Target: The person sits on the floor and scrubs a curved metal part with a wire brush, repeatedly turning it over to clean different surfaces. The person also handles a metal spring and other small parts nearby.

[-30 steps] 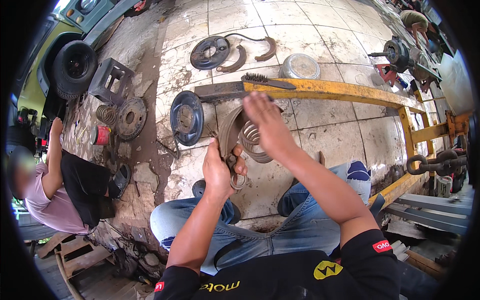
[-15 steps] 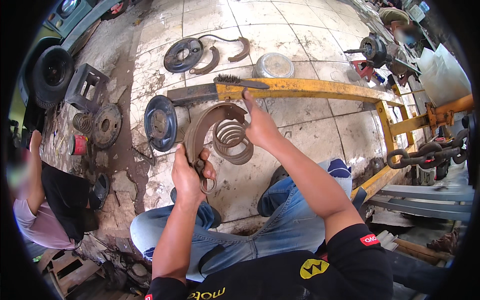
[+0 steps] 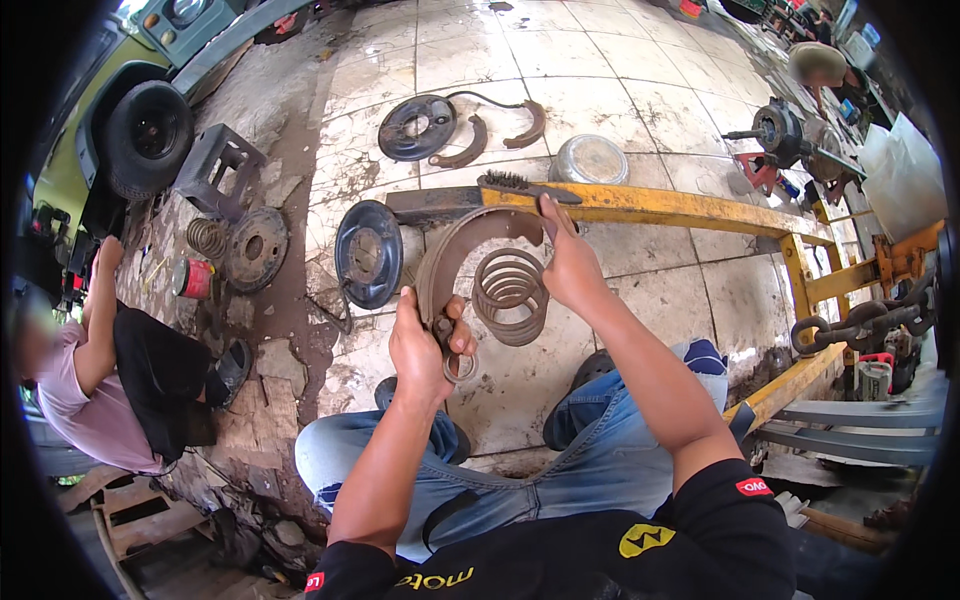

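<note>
A rusty curved brake shoe [image 3: 458, 250] arches between my hands above the tiled floor. My left hand [image 3: 420, 352] is closed round its lower end, with a small metal ring [image 3: 460, 371] showing below the fingers. At the upper right end, my right hand [image 3: 575, 265] grips the shoe between thumb and fingers; the exact contact is partly hidden. Beyond the arch, a rusty coil spring [image 3: 512, 312] is on the floor. A wire brush [image 3: 520, 187] lies on the yellow metal beam [image 3: 640, 204], close to my right fingertips. A dark round backing plate [image 3: 369, 254] is left of the shoe.
Farther off lie another backing plate [image 3: 417, 128], two loose brake shoes [image 3: 463, 146] and a round metal lid-like part [image 3: 592, 160]. A co-worker [image 3: 90, 390] squats at the left near a rusty disc [image 3: 257, 250] and a red can [image 3: 193, 277]. A heavy chain [image 3: 860, 325] hangs at right.
The whole view has swung left, so everything sits farther right in the picture. Both hands keep the brake shoe in much the same pose. The co-worker's arm has shifted.
</note>
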Demonstrator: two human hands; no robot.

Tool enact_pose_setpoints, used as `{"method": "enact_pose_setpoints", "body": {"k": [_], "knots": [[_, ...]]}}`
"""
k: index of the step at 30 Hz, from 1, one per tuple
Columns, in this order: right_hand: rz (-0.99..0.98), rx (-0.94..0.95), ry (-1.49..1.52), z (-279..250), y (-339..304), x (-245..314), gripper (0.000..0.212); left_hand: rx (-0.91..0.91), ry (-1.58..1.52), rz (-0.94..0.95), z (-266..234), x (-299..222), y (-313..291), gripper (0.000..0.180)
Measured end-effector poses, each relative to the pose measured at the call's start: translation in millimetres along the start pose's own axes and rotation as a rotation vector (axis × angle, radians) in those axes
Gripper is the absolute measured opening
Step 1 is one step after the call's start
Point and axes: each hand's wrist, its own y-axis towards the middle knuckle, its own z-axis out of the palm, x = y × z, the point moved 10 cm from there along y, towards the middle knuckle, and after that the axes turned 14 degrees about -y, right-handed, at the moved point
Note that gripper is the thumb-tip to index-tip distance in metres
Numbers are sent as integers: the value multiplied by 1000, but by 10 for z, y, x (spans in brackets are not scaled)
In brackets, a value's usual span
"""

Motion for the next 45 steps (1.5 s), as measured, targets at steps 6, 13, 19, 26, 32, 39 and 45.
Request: {"method": "enact_pose_setpoints", "body": {"k": [6,13,19,26,32,39,45], "knots": [[-348,-337,-124,-271,-308,692,80,-65,65,15,0,56,-34,47],[-95,-17,-198,111,-103,169,80,-38,67,-10,53,77,-19,46],[-173,-147,-79,-134,-117,285,85,11,-36,33,-1,-72,6,47],[-114,-47,-157,106,-29,160,83,21,104,44,50,5,-6,47],[-164,-179,-122,-171,-104,280,84,-14,9,45,70,-73,43,46],[-448,-219,-207,108,-292,723,80,-59,31,-101,1,213,-68,46],[-163,-196,-102,-122,-49,145,84,-59,64,-52,-11,107,4,47]]}}
